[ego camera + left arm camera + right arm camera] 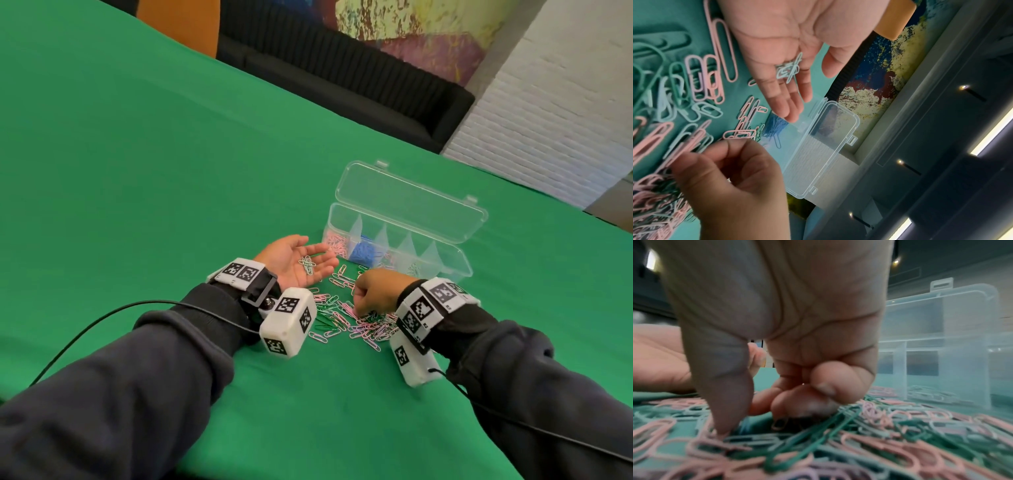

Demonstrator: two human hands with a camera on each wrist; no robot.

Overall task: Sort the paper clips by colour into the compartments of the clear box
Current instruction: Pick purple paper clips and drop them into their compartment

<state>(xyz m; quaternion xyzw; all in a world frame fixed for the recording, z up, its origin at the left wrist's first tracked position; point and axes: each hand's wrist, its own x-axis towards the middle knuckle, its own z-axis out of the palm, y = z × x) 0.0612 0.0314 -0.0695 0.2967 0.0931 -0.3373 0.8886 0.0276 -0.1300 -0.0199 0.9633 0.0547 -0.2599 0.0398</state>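
The clear box [442,263] stands open on the green cloth, its lid [411,195] lying back behind it. Pink clips [337,241] fill the leftmost compartment and blue clips [366,253] the second. A mixed pile of pink, green and pale clips [342,322] lies in front of the box. My left hand [301,262] rests palm up left of the pile, with a few pale clips [307,264] [789,68] loose on the palm. My right hand [356,301] [740,418] is down in the pile with fingers curled and the thumb tip touching clips. No clip shows between its fingers.
The green table [171,171] stretches far to the left and towards me. A black sofa [342,78] and a white brick wall [548,120] stand beyond its far edge. Thin black cables [102,315] trail from both wrist cameras.
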